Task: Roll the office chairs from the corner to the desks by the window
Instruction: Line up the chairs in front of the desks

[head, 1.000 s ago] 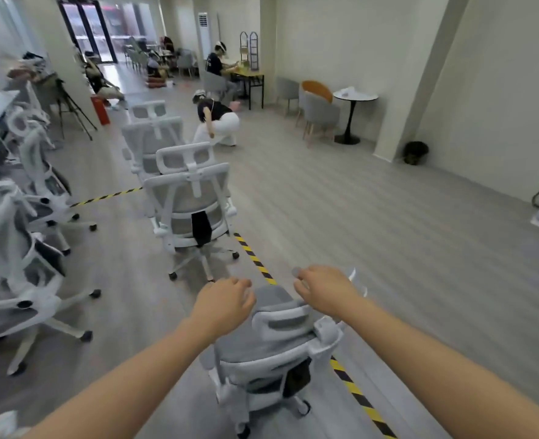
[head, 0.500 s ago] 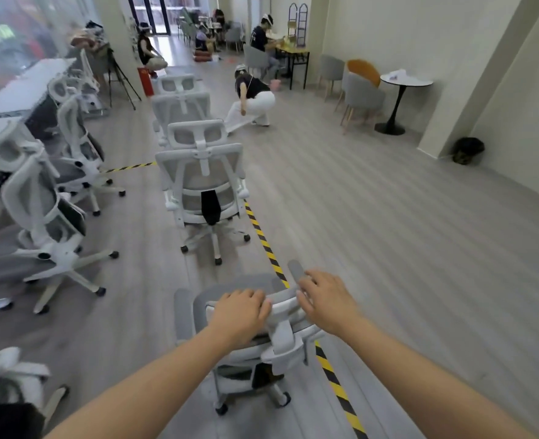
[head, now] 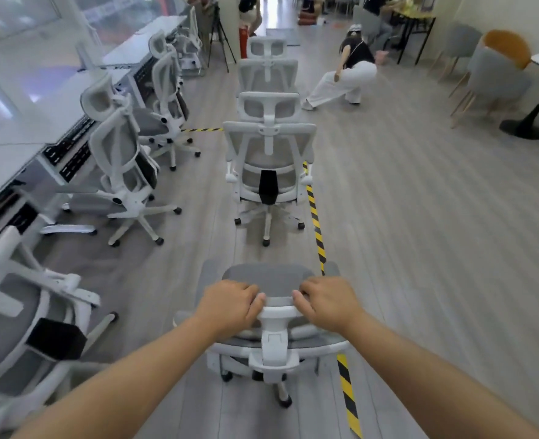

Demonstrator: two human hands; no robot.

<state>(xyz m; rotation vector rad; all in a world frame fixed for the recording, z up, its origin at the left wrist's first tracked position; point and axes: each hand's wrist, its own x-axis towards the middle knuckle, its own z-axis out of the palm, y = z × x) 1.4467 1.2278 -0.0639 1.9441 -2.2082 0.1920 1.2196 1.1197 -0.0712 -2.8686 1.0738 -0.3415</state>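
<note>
Both hands, left (head: pixel 230 304) right (head: pixel 326 302), grip chair headrest (head: pixel 278 307).

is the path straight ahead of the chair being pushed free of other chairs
No, another office chair stands directly ahead of the pushed chair, which both hands, left hand and right hand, grip at the headrest.

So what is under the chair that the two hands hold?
Under the held chair the white base shows, with dark casters on the grey floor. Yellow-black tape runs beside it. The seat hides the front casters.
</note>
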